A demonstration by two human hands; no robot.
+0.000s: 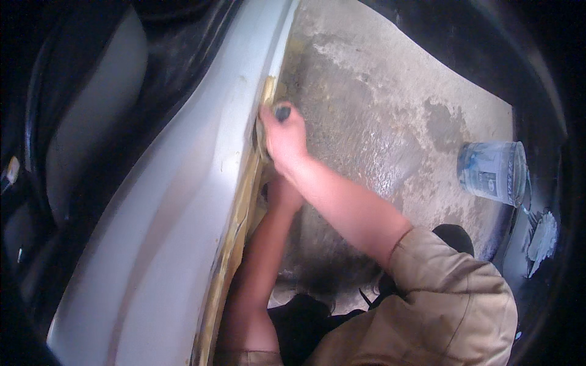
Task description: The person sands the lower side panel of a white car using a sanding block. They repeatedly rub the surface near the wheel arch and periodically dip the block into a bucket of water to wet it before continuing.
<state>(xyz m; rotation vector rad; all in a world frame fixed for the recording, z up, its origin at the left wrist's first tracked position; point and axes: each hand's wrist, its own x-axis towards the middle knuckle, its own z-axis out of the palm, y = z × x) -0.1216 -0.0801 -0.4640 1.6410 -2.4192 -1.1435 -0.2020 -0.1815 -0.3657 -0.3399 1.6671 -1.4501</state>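
Observation:
A long white panel, apparently a car's sill (183, 177), runs from lower left to the top, with a rough tan strip (229, 256) along its right edge. My right hand (285, 137) is closed at that edge, around something with a black rounded end (282, 113); the rest of it is covered by my fingers. Below my right wrist, my left hand (283, 192) reaches to the panel's lower side, its fingers mostly hidden. A small dark bit shows beside it, too little to identify.
A wet, stained concrete floor (366, 122) lies right of the panel. A pale plastic bucket (491, 172) stands at the right, next to a dark surface with light-coloured smears (542, 241). Dark car interior parts (79, 122) fill the left. My knee in tan cloth is at lower right.

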